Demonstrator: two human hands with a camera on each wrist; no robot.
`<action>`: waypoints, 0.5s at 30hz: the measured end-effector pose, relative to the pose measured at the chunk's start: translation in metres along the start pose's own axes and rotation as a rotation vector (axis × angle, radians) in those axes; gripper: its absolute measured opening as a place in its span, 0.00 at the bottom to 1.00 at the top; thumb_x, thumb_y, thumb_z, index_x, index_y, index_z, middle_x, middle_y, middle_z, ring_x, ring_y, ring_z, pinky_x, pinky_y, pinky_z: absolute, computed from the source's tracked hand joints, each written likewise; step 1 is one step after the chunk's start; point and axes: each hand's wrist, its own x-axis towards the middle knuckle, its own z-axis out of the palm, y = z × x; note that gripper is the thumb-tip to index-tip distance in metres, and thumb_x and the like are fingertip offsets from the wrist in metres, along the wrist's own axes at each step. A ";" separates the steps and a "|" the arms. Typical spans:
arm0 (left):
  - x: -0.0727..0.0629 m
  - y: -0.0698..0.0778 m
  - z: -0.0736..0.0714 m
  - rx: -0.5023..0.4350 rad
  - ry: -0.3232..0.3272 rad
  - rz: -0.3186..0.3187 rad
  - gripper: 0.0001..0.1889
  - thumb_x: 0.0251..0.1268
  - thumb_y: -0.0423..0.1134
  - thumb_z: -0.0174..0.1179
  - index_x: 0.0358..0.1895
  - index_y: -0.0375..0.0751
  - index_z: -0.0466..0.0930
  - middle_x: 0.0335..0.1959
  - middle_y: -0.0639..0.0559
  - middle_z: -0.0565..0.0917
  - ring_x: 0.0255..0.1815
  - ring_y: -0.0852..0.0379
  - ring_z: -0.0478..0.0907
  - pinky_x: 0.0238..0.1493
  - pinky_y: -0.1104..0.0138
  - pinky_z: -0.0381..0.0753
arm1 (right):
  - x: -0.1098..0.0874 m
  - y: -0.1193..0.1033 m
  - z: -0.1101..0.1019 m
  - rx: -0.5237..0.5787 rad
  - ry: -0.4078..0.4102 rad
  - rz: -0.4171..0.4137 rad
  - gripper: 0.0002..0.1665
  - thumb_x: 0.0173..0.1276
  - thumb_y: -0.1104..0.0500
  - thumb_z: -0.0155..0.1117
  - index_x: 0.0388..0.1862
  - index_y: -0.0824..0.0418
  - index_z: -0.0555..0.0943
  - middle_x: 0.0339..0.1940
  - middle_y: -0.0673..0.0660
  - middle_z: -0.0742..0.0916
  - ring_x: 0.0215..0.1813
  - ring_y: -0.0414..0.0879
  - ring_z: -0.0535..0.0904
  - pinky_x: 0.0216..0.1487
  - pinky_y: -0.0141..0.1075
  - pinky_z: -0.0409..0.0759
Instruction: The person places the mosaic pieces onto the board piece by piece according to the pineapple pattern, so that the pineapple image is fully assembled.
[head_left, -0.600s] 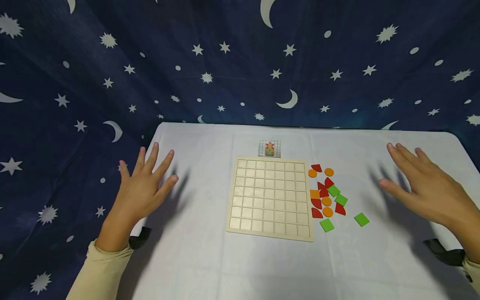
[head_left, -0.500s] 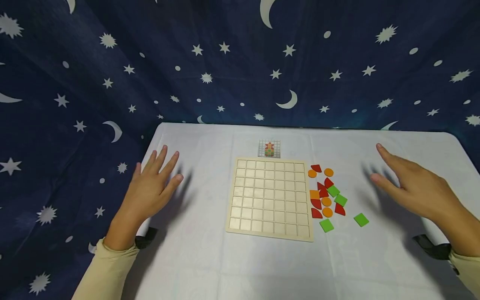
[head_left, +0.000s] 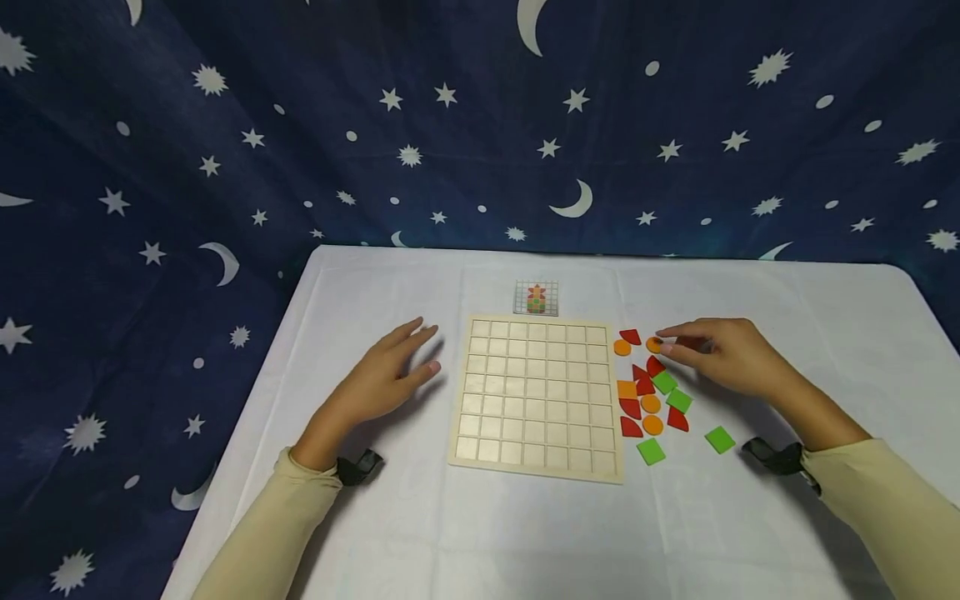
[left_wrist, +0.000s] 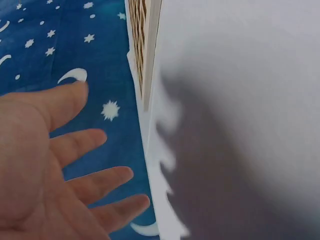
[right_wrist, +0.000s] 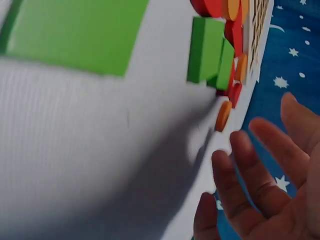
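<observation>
A cream square board (head_left: 536,398) with a grid of shallow cells lies mid-table, its cells bare. To its right are loose flat pieces: red quarter-circles (head_left: 631,427), orange discs (head_left: 650,404), an orange square (head_left: 627,389) and green squares (head_left: 651,452). My right hand (head_left: 727,354) reaches in from the right, thumb and index finger apart at the rear orange disc (head_left: 654,344). In the right wrist view its fingers (right_wrist: 272,150) are spread, close to an orange disc (right_wrist: 223,116). My left hand (head_left: 382,375) hovers left of the board, fingers loosely extended and holding nothing.
A small pattern card (head_left: 536,297) with a coloured figure on a grid lies behind the board. One green square (head_left: 720,440) sits apart, nearer the right wrist. A white cloth covers the table (head_left: 525,542); a dark blue star-and-moon curtain (head_left: 450,125) hangs behind and at left.
Both hands have moved inward over the table. My right hand has come left to the rear orange disc, and my left hand has come right toward the board. The pieces lie as before.
</observation>
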 end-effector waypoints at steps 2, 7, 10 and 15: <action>0.005 0.003 0.005 -0.007 -0.051 -0.014 0.34 0.75 0.57 0.57 0.79 0.51 0.63 0.83 0.42 0.57 0.83 0.35 0.51 0.74 0.29 0.52 | 0.002 0.000 0.004 0.047 -0.022 -0.008 0.22 0.67 0.44 0.72 0.56 0.52 0.89 0.45 0.55 0.92 0.39 0.47 0.81 0.34 0.34 0.79; 0.014 0.008 0.012 -0.017 -0.118 -0.063 0.35 0.73 0.59 0.59 0.79 0.57 0.63 0.84 0.43 0.52 0.85 0.32 0.42 0.69 0.20 0.38 | 0.007 -0.002 0.013 0.111 -0.052 -0.046 0.17 0.62 0.44 0.77 0.47 0.49 0.92 0.39 0.47 0.91 0.37 0.41 0.78 0.34 0.30 0.76; 0.019 0.009 0.015 -0.002 -0.122 -0.075 0.36 0.70 0.61 0.61 0.79 0.60 0.64 0.85 0.44 0.51 0.85 0.32 0.40 0.68 0.20 0.34 | 0.010 -0.004 0.018 0.124 -0.076 -0.055 0.16 0.60 0.43 0.78 0.43 0.48 0.93 0.35 0.44 0.89 0.34 0.40 0.76 0.33 0.31 0.73; 0.023 0.008 0.020 0.052 -0.146 -0.057 0.38 0.67 0.62 0.64 0.79 0.64 0.63 0.85 0.42 0.49 0.83 0.27 0.36 0.64 0.18 0.29 | 0.013 -0.007 0.021 0.127 -0.106 -0.033 0.14 0.58 0.44 0.80 0.40 0.47 0.93 0.34 0.44 0.89 0.36 0.41 0.76 0.33 0.31 0.73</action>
